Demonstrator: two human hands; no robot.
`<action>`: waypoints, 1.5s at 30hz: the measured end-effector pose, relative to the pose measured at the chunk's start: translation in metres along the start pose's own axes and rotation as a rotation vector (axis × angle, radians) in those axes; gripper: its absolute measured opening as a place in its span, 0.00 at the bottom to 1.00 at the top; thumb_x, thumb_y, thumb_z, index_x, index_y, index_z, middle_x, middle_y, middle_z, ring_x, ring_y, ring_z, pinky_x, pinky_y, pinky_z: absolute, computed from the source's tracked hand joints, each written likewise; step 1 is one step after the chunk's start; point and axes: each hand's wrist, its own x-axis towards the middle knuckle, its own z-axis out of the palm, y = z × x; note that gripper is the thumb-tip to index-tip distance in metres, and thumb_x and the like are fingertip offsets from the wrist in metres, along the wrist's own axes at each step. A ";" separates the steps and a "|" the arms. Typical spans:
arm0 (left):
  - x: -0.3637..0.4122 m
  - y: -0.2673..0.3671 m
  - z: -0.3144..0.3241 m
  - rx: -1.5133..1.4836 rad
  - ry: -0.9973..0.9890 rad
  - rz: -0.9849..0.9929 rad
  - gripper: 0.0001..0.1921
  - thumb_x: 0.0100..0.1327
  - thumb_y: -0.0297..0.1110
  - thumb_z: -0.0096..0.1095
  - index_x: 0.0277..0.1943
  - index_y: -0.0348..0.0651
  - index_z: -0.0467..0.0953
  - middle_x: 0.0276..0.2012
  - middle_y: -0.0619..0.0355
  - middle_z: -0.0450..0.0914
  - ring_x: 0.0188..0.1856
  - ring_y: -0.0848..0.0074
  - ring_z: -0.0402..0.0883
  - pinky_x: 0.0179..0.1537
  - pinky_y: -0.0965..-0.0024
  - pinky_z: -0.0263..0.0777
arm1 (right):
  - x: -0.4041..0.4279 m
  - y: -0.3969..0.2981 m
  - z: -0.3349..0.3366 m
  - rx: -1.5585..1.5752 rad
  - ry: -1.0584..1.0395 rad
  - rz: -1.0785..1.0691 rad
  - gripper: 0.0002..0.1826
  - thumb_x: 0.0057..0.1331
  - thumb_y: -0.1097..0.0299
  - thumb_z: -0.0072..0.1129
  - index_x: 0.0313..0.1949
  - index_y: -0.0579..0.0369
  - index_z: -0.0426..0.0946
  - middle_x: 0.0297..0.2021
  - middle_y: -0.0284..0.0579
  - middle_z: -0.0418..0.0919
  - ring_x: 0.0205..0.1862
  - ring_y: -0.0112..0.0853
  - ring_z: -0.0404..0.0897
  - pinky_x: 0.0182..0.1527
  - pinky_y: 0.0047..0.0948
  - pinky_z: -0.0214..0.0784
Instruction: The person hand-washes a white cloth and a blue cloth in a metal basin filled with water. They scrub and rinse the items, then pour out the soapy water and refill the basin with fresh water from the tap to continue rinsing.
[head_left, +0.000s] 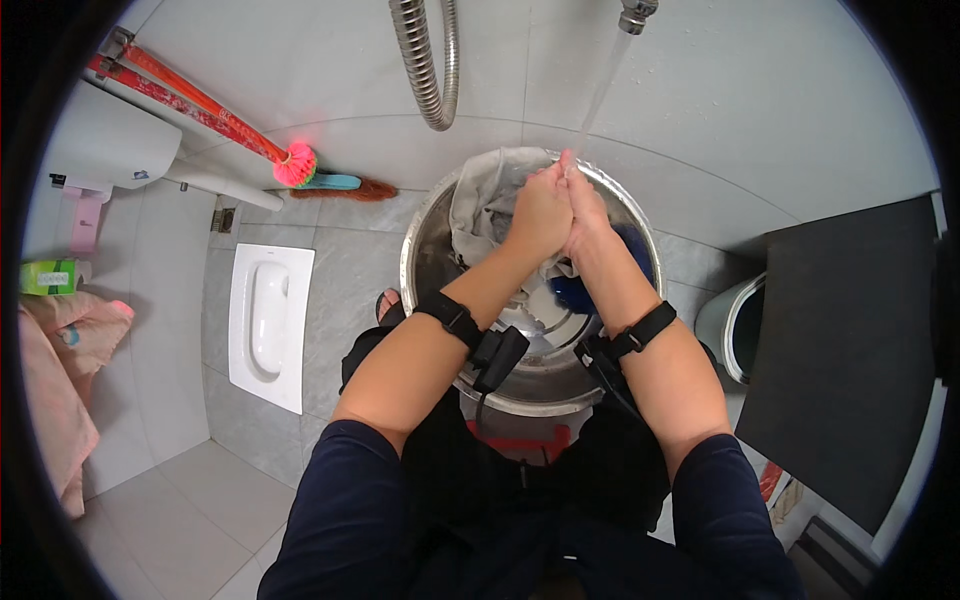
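My left hand (541, 214) and my right hand (588, 206) are pressed together over the far side of a round metal basin (407, 279). A thin stream of water (600, 101) from a metal faucet (634, 18) falls onto my fingertips. Beneath and beside my hands lies a wet grey-beige cloth (477, 206), bunched up against the basin's far left rim. Dark blue fabric (574, 295) shows below my right wrist, in shallow water. My palms are hidden, so whether cloth is between them cannot be told.
A metal shower hose (420, 71) hangs on the wall ahead. On the left are a squat toilet (270, 326), a broom (352, 189) and a pink brush (295, 164). To the right stand a bucket (724, 330) and a dark panel (840, 352). Black straps with cabled devices circle my forearms.
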 end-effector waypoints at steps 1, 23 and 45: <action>0.000 -0.007 -0.004 -0.002 0.002 -0.001 0.16 0.71 0.29 0.49 0.57 0.31 0.71 0.48 0.42 0.81 0.47 0.59 0.83 0.52 0.65 0.74 | -0.002 0.002 0.001 -0.003 0.000 0.001 0.18 0.72 0.50 0.54 0.35 0.52 0.73 0.30 0.40 0.78 0.34 0.32 0.79 0.33 0.33 0.74; -0.009 -0.005 -0.083 0.674 -0.265 -0.084 0.24 0.62 0.39 0.63 0.58 0.33 0.75 0.51 0.38 0.80 0.54 0.51 0.79 0.57 0.60 0.71 | -0.039 -0.051 -0.005 -0.603 0.044 -0.278 0.23 0.67 0.69 0.51 0.61 0.57 0.65 0.56 0.45 0.68 0.59 0.38 0.67 0.60 0.41 0.63; -0.060 -0.007 -0.039 0.613 -1.193 -0.022 0.28 0.54 0.35 0.69 0.59 0.42 0.74 0.50 0.43 0.80 0.53 0.54 0.80 0.54 0.61 0.72 | -0.048 -0.020 -0.049 -2.120 -0.390 -0.168 0.21 0.62 0.60 0.62 0.55 0.50 0.77 0.53 0.53 0.79 0.57 0.48 0.76 0.57 0.40 0.70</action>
